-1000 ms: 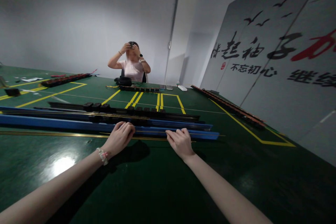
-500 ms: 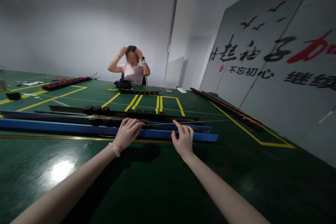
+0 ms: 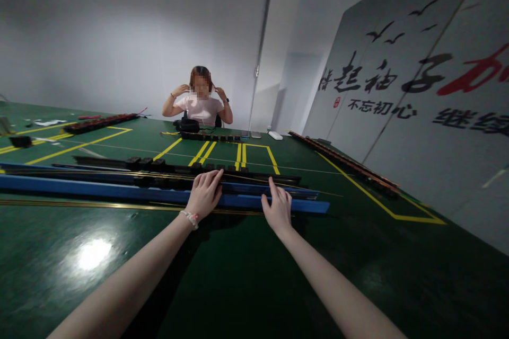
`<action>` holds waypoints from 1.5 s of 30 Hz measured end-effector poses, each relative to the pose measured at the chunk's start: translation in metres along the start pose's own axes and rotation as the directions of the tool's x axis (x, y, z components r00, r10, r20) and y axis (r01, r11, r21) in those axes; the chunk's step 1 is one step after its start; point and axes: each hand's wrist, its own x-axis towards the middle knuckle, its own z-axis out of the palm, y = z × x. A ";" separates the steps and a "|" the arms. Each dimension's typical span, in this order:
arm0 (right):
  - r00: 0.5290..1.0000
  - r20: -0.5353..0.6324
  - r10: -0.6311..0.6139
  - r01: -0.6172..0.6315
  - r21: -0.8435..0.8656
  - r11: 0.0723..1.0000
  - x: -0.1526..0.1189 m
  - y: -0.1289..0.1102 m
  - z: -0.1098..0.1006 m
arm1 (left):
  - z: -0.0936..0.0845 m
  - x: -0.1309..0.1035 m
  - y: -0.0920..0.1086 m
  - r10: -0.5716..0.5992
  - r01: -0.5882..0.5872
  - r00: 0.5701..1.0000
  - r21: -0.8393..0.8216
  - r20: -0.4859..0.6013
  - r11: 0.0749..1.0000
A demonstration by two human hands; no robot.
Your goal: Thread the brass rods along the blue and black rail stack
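My left hand (image 3: 204,194) reaches over a long blue channel (image 3: 79,187), fingers stretched out and the thumb apart from the index finger. Thin brass-coloured rods (image 3: 159,175) run along the channel beneath its fingertips; whether the fingers touch one is unclear. To the right, my right hand (image 3: 279,211) is open over the channel's right end, index finger extended and thumb spread. One thin rod (image 3: 322,192) passes by its fingertips and sticks out beyond the channel. Behind lies a black rail (image 3: 103,162) carrying several black blocks (image 3: 147,163).
More brass-coloured rods (image 3: 119,205) lie in front of the channel on the green table (image 3: 246,275). Long dark strips lie at the left (image 3: 101,123) and right (image 3: 345,161). Across the table sits a person (image 3: 202,108), behind a black rail with blocks (image 3: 210,137).
My left hand has moved right and slightly away from me, its fingers now more stretched out. The thin rod's right end has dropped lower. The person opposite has lowered their hands.
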 end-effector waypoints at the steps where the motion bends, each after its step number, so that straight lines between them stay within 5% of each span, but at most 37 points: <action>1: 1.000 0.009 0.006 -0.006 -0.004 1.000 0.000 0.000 0.000 | 0.000 0.000 0.000 0.005 -0.005 1.000 0.004 0.010 1.000; 45: 0.991 0.125 0.051 -0.060 0.070 0.996 -0.003 -0.005 -0.005 | 0.002 -0.002 -0.003 -0.039 0.041 0.998 -0.046 0.051 0.998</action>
